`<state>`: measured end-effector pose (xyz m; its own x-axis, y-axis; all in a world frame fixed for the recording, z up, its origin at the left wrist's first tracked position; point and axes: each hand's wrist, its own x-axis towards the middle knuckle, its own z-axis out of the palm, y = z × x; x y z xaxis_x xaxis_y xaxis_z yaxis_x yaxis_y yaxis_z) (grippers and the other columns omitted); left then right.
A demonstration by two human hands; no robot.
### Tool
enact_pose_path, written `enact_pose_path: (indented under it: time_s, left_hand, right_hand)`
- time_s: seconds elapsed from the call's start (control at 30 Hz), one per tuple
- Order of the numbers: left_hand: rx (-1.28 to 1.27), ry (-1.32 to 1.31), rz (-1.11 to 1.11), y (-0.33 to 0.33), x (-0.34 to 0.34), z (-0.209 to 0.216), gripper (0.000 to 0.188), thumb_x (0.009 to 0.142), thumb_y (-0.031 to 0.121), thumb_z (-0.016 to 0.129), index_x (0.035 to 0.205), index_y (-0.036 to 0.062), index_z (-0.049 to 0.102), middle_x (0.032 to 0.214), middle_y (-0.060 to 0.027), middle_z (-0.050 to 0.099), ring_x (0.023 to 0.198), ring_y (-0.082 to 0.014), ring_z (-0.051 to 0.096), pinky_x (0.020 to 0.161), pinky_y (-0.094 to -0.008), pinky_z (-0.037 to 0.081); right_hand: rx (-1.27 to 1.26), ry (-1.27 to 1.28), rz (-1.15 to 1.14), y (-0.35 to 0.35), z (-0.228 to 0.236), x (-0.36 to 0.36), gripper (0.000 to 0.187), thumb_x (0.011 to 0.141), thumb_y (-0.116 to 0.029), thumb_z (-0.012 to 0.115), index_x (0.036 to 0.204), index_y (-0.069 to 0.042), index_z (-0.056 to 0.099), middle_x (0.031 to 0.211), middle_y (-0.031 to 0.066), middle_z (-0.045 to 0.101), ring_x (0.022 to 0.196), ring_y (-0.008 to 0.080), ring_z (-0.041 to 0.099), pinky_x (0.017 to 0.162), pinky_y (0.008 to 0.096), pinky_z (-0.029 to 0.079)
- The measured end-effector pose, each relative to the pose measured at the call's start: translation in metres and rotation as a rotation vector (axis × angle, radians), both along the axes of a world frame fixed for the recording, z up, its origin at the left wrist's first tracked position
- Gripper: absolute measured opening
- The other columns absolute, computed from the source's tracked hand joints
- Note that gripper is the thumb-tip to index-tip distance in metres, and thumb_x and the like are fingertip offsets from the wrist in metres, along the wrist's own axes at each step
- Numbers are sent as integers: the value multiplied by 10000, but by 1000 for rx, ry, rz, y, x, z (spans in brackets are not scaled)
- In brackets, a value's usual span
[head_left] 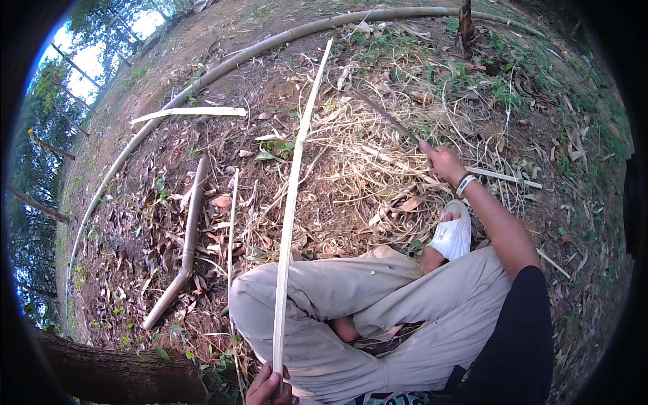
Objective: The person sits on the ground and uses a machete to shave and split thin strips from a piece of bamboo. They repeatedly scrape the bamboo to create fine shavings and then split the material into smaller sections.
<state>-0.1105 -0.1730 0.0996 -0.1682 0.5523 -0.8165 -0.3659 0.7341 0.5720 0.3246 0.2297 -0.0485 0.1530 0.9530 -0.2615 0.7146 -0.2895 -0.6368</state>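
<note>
My left hand, low in the view, is closed around the bottom end of a long pale split bamboo strip. The strip rises past my bent knee and points away from me over the ground. Off to the right, my right hand grips a knife whose long, dark, narrow blade points up and to the left. Its handle is mostly hidden in my fist. Blade and strip are apart. Beneath the knife lies a heap of thin pale shavings.
A long bamboo pole curves across the far ground, with a short split piece lying over it. Left of my knee lie a bent bamboo length and a thin stick. A tree trunk fills the lower left. My foot wears a white covering.
</note>
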Motion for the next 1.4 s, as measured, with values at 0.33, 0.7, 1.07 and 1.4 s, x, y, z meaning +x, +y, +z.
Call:
enact_pose_path:
  time_s: [0.33,0.7,1.07,1.4]
  left_hand:
    - [464,-416,-212,214,75,-57,168,1041,255,456,1165,142,446,767,-53,536,440,-115,427,374,-249,361]
    - [246,-568,-125,232,75,-115,208,1015,210,439,933,45,536,607,35,390,423,-48,318,372,-197,251]
    - [283,-602,-108,195,105,-102,165,1046,223,414,949,105,478,617,31,362,453,-58,274,382,-206,213]
    - [171,-502,-89,186,106,-118,229,1043,258,414,881,103,464,576,64,301,418,-46,215,361,-218,175]
  right_hand:
    - [199,917,-153,-76,101,-28,479,996,-510,503,742,-105,493,545,-39,449,413,59,399,397,215,346]
    - [389,239,251,-130,51,-83,574,998,-485,472,709,-4,592,571,199,549,583,369,576,588,448,438]
    - [462,-27,668,-159,59,-135,512,941,-528,540,709,-72,574,556,153,550,537,357,595,494,447,445]
    - [443,-163,798,-155,25,-137,539,924,-578,527,708,-87,586,569,145,589,532,351,612,504,460,475]
